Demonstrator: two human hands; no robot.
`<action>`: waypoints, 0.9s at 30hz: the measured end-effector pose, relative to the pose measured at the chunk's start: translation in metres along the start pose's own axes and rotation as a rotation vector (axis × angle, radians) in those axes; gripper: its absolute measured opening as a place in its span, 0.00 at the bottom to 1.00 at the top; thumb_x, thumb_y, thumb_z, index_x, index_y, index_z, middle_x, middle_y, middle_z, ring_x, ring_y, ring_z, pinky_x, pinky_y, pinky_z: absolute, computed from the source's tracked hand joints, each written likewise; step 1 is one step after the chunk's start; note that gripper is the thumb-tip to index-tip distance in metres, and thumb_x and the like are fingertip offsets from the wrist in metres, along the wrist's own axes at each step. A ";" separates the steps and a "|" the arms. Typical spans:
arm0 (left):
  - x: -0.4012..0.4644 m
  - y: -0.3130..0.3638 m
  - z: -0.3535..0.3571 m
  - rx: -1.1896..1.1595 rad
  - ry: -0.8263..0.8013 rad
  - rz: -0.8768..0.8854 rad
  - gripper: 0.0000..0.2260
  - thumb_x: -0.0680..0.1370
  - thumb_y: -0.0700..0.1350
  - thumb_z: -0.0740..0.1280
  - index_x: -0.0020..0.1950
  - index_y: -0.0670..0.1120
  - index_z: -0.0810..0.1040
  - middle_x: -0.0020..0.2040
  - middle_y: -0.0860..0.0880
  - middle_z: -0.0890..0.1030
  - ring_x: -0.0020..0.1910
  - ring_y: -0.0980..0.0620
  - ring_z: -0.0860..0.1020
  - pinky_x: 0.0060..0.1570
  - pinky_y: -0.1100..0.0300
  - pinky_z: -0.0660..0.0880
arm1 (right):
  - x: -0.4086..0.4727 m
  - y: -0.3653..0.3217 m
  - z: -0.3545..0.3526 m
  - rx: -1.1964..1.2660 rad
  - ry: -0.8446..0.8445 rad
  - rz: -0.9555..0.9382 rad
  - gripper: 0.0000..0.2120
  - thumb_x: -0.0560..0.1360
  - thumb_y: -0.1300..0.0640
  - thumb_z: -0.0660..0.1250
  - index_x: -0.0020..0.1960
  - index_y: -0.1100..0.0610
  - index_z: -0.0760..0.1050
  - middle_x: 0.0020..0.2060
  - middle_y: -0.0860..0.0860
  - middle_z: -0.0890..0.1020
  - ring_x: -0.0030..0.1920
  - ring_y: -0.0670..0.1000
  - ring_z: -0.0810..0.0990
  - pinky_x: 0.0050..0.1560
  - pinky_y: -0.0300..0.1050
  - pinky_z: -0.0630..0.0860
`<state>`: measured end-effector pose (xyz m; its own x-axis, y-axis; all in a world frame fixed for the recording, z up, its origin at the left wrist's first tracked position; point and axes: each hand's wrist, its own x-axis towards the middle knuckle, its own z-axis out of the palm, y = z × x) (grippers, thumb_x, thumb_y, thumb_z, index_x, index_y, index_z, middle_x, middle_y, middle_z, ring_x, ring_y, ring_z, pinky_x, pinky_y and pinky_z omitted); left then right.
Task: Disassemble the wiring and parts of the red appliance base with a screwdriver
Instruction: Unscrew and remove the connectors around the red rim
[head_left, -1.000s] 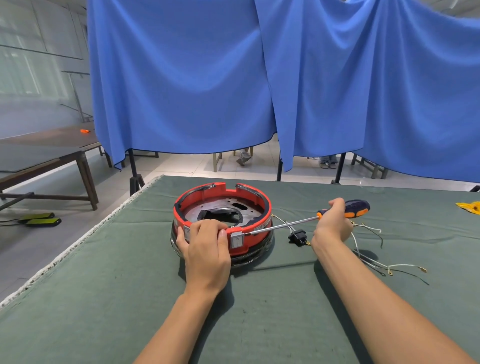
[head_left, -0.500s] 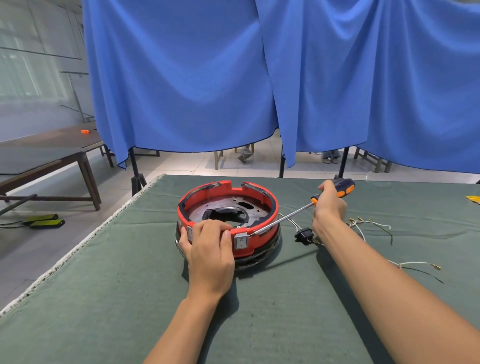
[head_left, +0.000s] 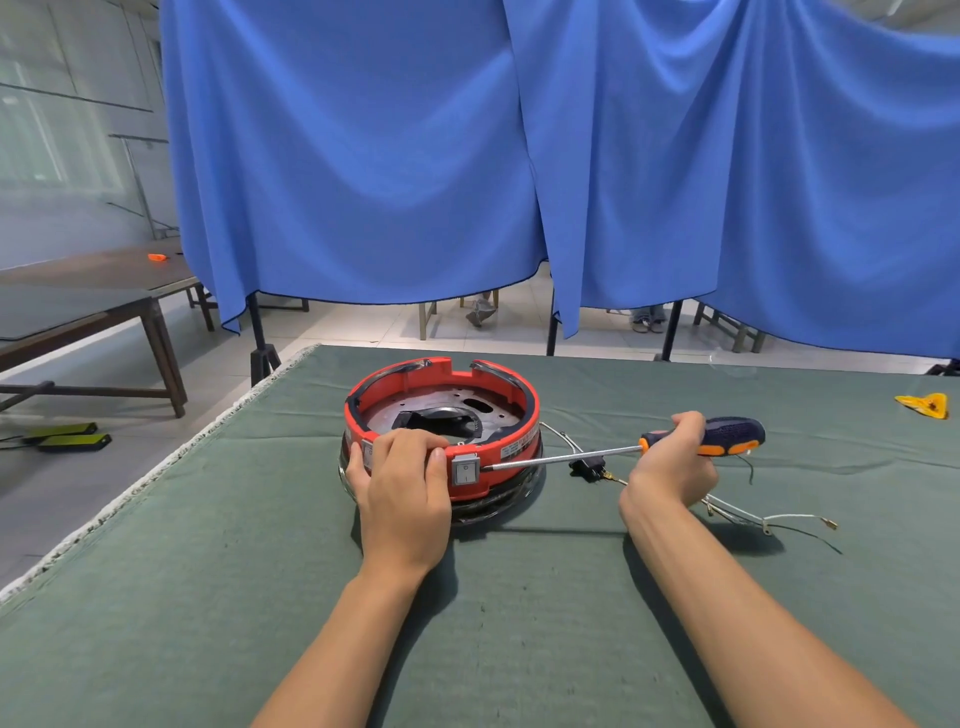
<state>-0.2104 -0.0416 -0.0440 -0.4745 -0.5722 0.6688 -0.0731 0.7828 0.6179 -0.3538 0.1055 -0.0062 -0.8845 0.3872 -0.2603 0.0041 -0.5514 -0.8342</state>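
Observation:
The round red appliance base stands on the green table cover, its metal inner plate showing. My left hand grips its near rim, fingers curled over the edge beside a grey rocker switch. My right hand holds a screwdriver by its dark blue and orange handle. The long shaft lies almost level and its tip touches the right edge of the switch. White wires with metal terminals and a small black connector trail on the cover right of the base.
A yellow scrap lies at the table's far right. Blue curtains hang on stands behind the table. A brown bench stands to the left, with two dark green pedals on the floor. The table's left edge is close to the base.
My right hand lowered and swung the screwdriver from a raised slant to nearly level, the tip staying at the switch. My left hand kept its hold on the rim.

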 end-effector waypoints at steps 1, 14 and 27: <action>0.000 0.000 0.000 0.004 0.000 -0.005 0.08 0.76 0.46 0.57 0.44 0.52 0.75 0.44 0.60 0.75 0.53 0.59 0.70 0.70 0.42 0.52 | -0.001 0.001 -0.001 0.011 0.009 -0.003 0.12 0.69 0.51 0.65 0.30 0.55 0.71 0.16 0.44 0.73 0.24 0.45 0.72 0.27 0.38 0.67; 0.001 0.001 0.004 0.003 0.010 -0.020 0.08 0.76 0.45 0.57 0.43 0.49 0.76 0.43 0.57 0.76 0.52 0.56 0.71 0.70 0.43 0.50 | 0.006 0.009 0.006 -0.036 0.030 0.064 0.09 0.69 0.51 0.64 0.34 0.55 0.72 0.26 0.46 0.75 0.27 0.47 0.72 0.28 0.41 0.66; 0.001 -0.001 0.003 -0.020 -0.003 -0.014 0.08 0.75 0.44 0.58 0.43 0.50 0.76 0.43 0.57 0.76 0.53 0.57 0.70 0.69 0.43 0.49 | 0.017 0.011 0.034 -0.290 -0.056 0.104 0.09 0.68 0.51 0.64 0.34 0.55 0.70 0.28 0.48 0.75 0.29 0.48 0.71 0.28 0.43 0.63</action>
<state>-0.2139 -0.0422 -0.0450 -0.4761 -0.5824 0.6589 -0.0622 0.7697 0.6354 -0.3848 0.0808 -0.0028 -0.8965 0.2944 -0.3311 0.2218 -0.3486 -0.9106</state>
